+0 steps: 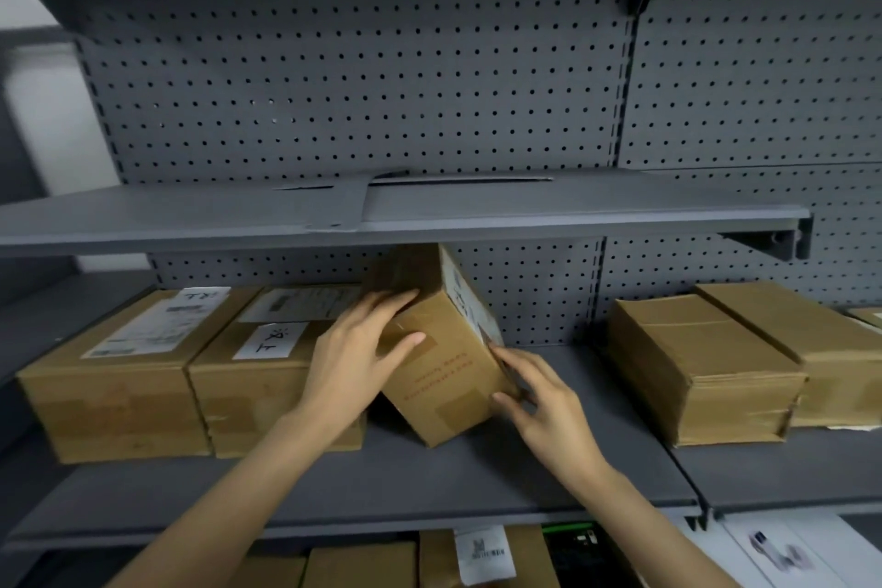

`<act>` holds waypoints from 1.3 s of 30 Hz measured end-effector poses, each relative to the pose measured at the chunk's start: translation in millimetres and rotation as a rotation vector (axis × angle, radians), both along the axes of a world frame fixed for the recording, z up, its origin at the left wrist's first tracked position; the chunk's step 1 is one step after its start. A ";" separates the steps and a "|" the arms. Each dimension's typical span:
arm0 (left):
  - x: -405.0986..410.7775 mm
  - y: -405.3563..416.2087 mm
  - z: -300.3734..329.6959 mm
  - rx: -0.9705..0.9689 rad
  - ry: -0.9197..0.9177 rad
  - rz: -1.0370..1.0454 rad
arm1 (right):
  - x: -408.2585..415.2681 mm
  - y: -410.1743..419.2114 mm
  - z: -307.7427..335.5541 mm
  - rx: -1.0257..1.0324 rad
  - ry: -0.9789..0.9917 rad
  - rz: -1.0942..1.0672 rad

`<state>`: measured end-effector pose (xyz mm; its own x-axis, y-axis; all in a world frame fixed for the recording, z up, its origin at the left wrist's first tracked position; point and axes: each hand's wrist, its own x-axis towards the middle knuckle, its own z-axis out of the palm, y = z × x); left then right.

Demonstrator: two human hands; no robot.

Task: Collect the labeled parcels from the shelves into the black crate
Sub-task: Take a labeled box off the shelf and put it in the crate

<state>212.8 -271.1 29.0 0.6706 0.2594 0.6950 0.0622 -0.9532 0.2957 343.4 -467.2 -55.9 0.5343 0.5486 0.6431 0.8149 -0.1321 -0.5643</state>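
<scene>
A small cardboard parcel (441,349) with a white label on its right face stands tilted on one bottom edge on the middle grey shelf (429,482). My left hand (360,353) holds its left side, fingers laid over the top-left face and thumb on the front. My right hand (539,401) grips its lower right corner with curled fingers. Two larger labeled parcels lie to the left: one (114,377) at the far left, another (257,372) right beside my left hand. The black crate is out of view.
A stack of flat cardboard (701,372) and another box (821,349) sit on the shelf to the right. The upper shelf (382,215) hangs just above the tilted parcel. More boxes (362,563) and white packages (782,549) fill the shelf below.
</scene>
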 end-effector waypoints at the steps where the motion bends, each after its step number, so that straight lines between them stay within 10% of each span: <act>1: 3.9 -0.5 -3.2 -0.053 -0.005 -0.022 | 3.7 -8.1 4.2 0.005 -0.040 -0.035; 11: 25.7 -15.6 -56.7 -0.286 0.089 -0.125 | 30.4 -60.2 34.6 -0.140 -0.267 -0.203; 39: -8.3 -17.5 -70.6 -0.091 0.091 -0.047 | 11.0 -52.8 10.6 -0.114 0.127 -0.059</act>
